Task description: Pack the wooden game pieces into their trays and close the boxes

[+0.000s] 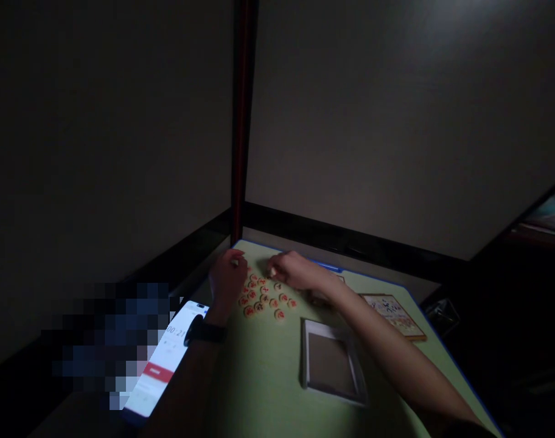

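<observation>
Several round wooden pieces (pixel 264 298) with red or dark characters lie spread on the green table (pixel 254 371). My left hand (pixel 229 277) is at the left edge of the pieces, fingers curled, a dark watch on its wrist; what it holds, if anything, is hidden. My right hand (pixel 289 267) reaches to the far side of the pieces, its fingers pinched together and pointing down. Whatever lies between those fingertips is too small and dim to name.
An open pale box or tray (pixel 332 359) sits near the front, beneath my right forearm. A printed flat box (pixel 393 315) lies at the right. A lit phone (pixel 168 359) is at the left. A blue item (pixel 327 266) lies at the back edge, by dark-trimmed walls.
</observation>
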The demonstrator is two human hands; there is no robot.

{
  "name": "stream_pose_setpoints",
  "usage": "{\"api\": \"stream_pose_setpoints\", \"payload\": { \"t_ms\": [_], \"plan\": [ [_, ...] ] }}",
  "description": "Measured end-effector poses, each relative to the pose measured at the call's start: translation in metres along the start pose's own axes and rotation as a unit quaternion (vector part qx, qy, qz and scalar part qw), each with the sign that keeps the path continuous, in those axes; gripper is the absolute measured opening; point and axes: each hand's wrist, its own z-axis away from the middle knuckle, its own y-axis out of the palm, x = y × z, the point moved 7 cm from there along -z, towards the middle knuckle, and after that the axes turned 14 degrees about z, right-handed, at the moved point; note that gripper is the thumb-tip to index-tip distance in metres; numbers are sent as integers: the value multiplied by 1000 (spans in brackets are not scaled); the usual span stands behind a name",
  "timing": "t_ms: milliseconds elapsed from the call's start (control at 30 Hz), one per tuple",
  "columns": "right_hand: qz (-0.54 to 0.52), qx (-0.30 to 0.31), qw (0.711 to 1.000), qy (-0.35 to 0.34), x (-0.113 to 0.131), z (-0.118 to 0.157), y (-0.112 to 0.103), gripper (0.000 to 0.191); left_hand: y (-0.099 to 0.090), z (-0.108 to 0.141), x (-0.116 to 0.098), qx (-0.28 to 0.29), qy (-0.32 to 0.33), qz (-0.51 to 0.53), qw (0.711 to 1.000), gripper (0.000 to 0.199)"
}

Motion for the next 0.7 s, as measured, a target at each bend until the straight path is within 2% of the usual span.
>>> {"api": "stream_pose_setpoints", "payload": {
  "t_ms": [67, 167, 233, 300, 400, 500, 700],
  "plan": [
    [-43, -32, 999, -3, 1, 45, -6, 26, 7, 6, -6, 18, 23, -22, 999, 23],
    [-74, -41, 996, 33, 3, 110, 5, 18, 22, 21, -22, 61, 95, -56, 992, 23],
    [-109, -38, 992, 55, 8, 143, 22, 22, 38, 38, -34, 119, 150, -76, 979, 24],
    [-123, -46, 988, 74, 15, 164, 39, 23, 58, 58, -45, 197, 193, -75, 958, 24],
    [-134, -57, 985, 98, 19, 176, 56, 20, 82, 91, -57, 304, 244, -34, 920, 26],
    [-149, -73, 979, 117, 15, 180, 62, 30, 97, 115, -61, 385, 262, -36, 884, 22],
    [-184, -92, 966, 154, 3, 189, 62, 34, 104, 125, -53, 435, 254, -86, 860, 21]
  ]
}}
